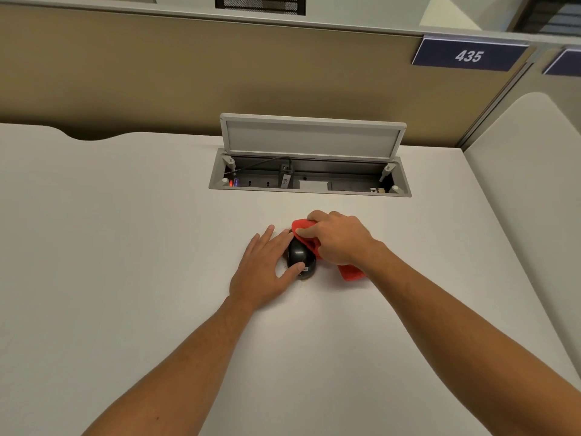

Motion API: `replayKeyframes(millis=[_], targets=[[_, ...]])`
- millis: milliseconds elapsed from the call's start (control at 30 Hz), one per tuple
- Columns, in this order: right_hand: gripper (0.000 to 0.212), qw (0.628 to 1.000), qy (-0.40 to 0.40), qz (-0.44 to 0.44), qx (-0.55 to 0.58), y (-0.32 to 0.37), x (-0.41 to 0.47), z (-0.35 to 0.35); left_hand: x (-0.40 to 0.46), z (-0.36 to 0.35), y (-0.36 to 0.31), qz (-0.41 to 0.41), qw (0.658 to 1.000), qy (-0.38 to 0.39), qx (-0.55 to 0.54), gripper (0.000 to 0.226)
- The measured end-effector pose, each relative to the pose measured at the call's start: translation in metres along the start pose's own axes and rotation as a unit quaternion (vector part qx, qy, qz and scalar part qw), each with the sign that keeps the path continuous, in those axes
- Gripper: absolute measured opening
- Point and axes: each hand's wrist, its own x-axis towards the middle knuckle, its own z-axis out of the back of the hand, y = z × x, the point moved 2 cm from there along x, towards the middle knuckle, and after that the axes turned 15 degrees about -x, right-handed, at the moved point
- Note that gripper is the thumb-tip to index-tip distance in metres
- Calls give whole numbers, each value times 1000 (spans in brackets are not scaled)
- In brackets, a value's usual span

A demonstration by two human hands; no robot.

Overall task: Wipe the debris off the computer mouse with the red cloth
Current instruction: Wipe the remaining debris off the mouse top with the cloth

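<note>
Red cloth [301, 228] bunched in R hand [339, 239], fingers curled on it, partly hidden; L hand [263, 268] fingers spread steadying black computer mouse [300, 257]; brown debris [304, 279] barely visible, maybe crumbs.

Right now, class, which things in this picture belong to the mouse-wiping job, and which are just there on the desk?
Part of the job:
- black computer mouse, steadied by the left hand
- red cloth, bunched in the right hand
- brown debris by the mouse

Just there:
- open grey cable box set in the white desk
- blue sign 435
</note>
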Motion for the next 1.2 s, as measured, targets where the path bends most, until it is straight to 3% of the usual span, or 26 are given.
replayKeyframes(millis=[233, 367, 567, 733, 800, 933, 1200], targets=[[30, 998, 2, -25, -50, -17, -8, -8, 0, 0, 0, -1, 1000, -4, 4, 70], [29, 997, -53, -59, 13, -17, -7, -4, 0, -1, -1, 3, 1000, -5, 0, 70], [42, 997, -8, -26, 75, 0, -2, -4, 0, 0, -1, -5, 1000, -2, 0, 69], [30, 997, 12, -74, 35, -12, -5, -7, 0, -2, 1, -2, 1000, -8, 2, 70], [28, 993, -12, -94, 72, -14, -4, -5, 0, -3, 2, -3, 1000, -11, 3, 70], [28, 987, -36, -64, 140, -1, 1, -1, 0, -2, 2, -7, 1000, -8, -5, 67], [21, 990, -33, -70, 120, -1, 4, -9, 1, -2, 2, -10, 1000, -9, 2, 67]])
